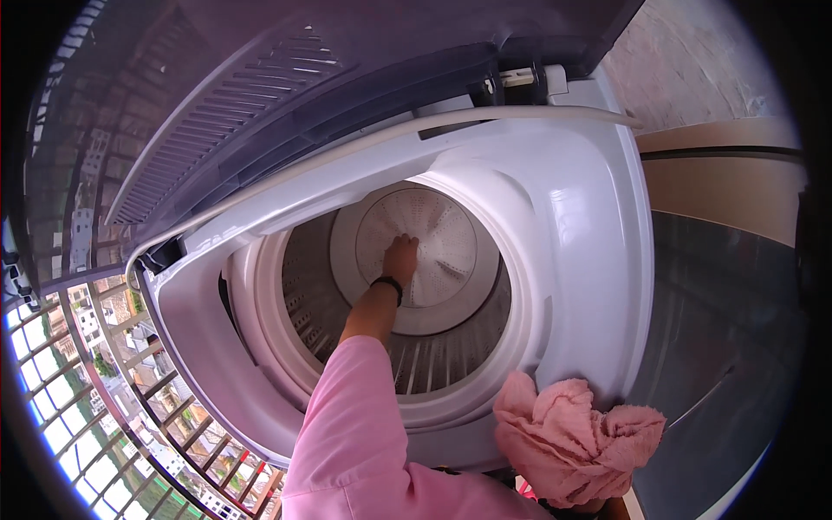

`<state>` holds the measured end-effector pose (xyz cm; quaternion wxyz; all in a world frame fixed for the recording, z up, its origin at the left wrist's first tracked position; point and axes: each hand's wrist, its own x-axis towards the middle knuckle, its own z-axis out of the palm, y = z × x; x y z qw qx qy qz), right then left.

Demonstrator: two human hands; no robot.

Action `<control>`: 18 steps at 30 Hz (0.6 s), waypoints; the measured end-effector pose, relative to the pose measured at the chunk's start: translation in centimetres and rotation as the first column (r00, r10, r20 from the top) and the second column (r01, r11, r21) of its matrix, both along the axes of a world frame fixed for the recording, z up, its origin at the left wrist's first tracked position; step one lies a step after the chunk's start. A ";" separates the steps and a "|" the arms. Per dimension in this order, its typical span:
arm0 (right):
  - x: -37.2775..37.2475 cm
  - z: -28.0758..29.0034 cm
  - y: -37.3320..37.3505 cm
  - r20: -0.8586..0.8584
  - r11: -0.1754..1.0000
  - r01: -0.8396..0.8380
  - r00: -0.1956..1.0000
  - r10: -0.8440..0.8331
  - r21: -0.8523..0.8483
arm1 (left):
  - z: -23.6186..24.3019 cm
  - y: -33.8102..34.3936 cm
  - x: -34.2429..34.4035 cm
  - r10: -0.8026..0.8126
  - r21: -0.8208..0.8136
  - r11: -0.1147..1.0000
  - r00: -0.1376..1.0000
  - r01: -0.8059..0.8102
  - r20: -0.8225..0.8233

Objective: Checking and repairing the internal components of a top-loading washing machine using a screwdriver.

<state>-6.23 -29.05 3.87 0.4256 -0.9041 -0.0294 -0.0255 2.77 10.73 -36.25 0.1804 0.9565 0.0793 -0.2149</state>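
Note:
My left hand, with a black band at the wrist, reaches deep into the washing machine's drum. Its fingers are curled close to the ribbed, pale disc at the drum's bottom. Whatever they might hold is hidden, and I cannot tell if they touch the disc. A crumpled pink cloth is bunched over the machine's front right rim. Mostly hidden beneath it is my right hand, closed on the cloth, with only a little skin showing below.
The machine's dark lid stands raised at the back. A pale hose runs across the white top. Metal railing bars are at the left. To the right are a beige ledge and a dark, glossy surface.

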 end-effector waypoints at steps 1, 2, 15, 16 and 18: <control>-0.1 -0.3 0.0 -0.008 1.000 0.006 1.000 -0.006 0.001 | 0.2 0.1 0.0 -0.041 -0.033 0.999 0.998 0.042 0.043; 0.0 -0.4 0.0 -0.008 1.000 0.006 1.000 -0.006 0.002 | 0.1 0.4 -0.1 -0.044 -0.033 0.998 0.998 0.045 0.040; 0.1 -1.0 1.2 -0.018 1.000 0.017 1.000 -0.017 0.019 | -0.2 1.4 0.3 -0.132 -0.096 0.985 0.983 0.145 0.127; 0.0 -1.1 1.3 -0.020 0.999 0.027 0.999 -0.027 0.016 | 0.4 1.2 0.9 -0.166 -0.110 0.978 0.978 0.180 0.123; 0.1 -1.2 1.4 -0.021 1.000 0.013 1.000 -0.013 0.026 | -1.3 1.8 0.5 -0.288 -0.015 0.956 0.947 0.293 0.144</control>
